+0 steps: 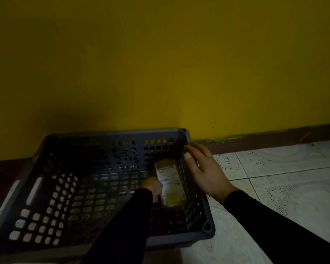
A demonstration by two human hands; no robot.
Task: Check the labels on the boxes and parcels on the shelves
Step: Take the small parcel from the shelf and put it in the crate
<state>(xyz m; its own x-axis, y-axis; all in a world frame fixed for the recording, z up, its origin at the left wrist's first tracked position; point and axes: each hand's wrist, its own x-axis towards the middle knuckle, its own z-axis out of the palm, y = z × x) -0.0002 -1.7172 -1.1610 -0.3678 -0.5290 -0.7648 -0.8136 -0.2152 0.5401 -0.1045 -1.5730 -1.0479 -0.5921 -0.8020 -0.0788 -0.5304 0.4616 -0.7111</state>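
A dark grey perforated plastic crate [107,133] stands on the floor against a yellow wall. Inside it, against the right wall, lies a small brown cardboard box [170,182] with a white printed label on top. My left hand [152,188] reaches down into the crate and grips the box's left edge; the fingers are curled and partly lost in the dim light. My right hand [204,170] holds the crate's right rim, thumb inside and fingers over the outer side. Both arms wear dark sleeves.
The yellow wall [160,63] ends in a dark skirting strip [265,137]. White patterned floor tiles [284,180] spread to the right of the crate. The scene is dim, and the crate's left side lies in shadow.
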